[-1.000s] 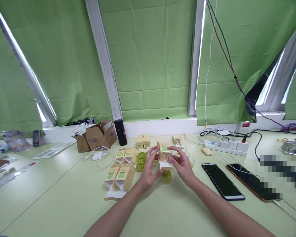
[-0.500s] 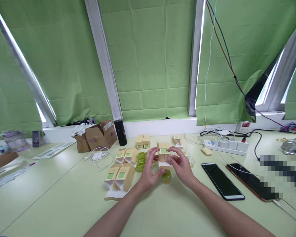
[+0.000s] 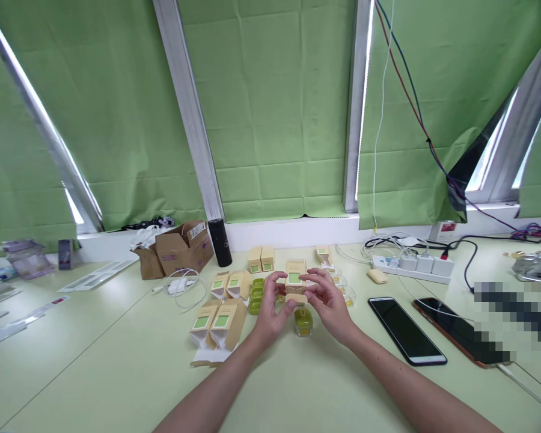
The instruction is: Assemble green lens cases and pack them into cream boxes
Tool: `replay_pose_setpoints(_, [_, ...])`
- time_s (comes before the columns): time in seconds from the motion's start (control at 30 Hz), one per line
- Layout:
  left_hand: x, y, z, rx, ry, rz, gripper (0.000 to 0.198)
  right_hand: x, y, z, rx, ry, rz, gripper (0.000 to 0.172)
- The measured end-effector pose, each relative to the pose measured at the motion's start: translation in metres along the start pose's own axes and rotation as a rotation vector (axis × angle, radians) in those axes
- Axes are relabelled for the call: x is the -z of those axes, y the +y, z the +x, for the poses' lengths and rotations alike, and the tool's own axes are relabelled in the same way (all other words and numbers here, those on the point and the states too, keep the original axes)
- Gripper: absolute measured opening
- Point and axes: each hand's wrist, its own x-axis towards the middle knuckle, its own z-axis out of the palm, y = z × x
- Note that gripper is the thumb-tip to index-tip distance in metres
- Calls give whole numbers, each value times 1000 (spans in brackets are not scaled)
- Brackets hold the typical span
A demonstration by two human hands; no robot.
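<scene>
Kraft carton point(image 3: 296, 266) sits pinched between the fingers of my left hand point(image 3: 272, 310) and right hand point(image 3: 330, 304), a green-lidded container point(image 3: 303, 323) just below them; from here, I judge I'm folding the near flap point(image 3: 296, 298), which calls for even thumb pressure.

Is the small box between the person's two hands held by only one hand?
No, the left hand and the right hand both hold the small box, one at each side.

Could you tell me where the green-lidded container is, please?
In the head view, the green-lidded container stands right of centre, below the carton between the left hand and right hand.
</scene>
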Motion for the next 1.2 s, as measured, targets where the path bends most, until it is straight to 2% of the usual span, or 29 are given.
replay_pose_setpoints(0.27, [-1, 2, 1, 72, 4, -152, 54, 1, -3, -2, 31, -44, -9, 36])
replay_pose_setpoints(0.63, [-1, 0, 0, 95, 32, -216, 45, 1, 1, -4, 27, -100, 14, 36])
replay_pose_setpoints(1.2, [-1, -2, 1, 94, 49, -228, 43, -1, -5, -6, 35, -110, 40, 32])
